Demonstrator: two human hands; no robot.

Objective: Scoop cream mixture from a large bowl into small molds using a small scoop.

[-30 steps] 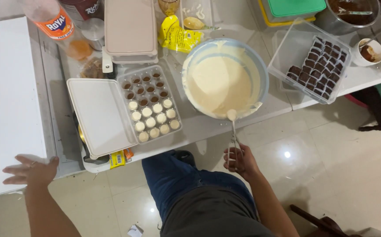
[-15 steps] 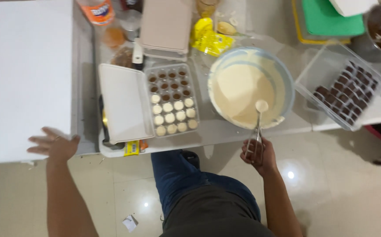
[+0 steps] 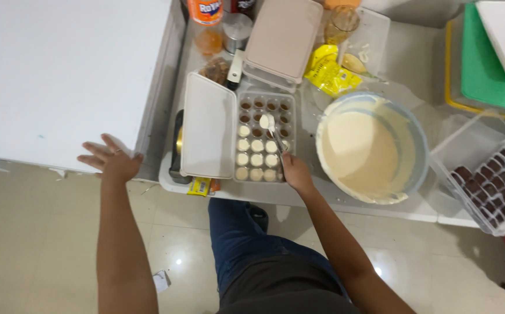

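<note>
My right hand (image 3: 295, 173) grips a metal spoon (image 3: 271, 131) whose bowl, loaded with pale cream, hovers over a clear tray of small cups (image 3: 263, 138). The near rows of cups are topped with cream; the far rows show dark filling. The tray's white lid (image 3: 208, 126) lies open to its left. My left hand (image 3: 112, 161) rests with fingers spread on the edge of a white surface (image 3: 61, 70). A large bowl of pale batter (image 3: 370, 149) sits to the right of the tray.
A clear box of dark chocolate pieces (image 3: 492, 181) sits at the right edge. A closed pinkish container (image 3: 283, 37), yellow packets (image 3: 329, 72), an orange drink bottle (image 3: 207, 20), a tin and a glass stand at the back. A green board (image 3: 490, 64) lies far right.
My right hand has carried the cream-loaded spoon left from the batter bowl to over the cup tray. The view has shifted so the table sits further right.
</note>
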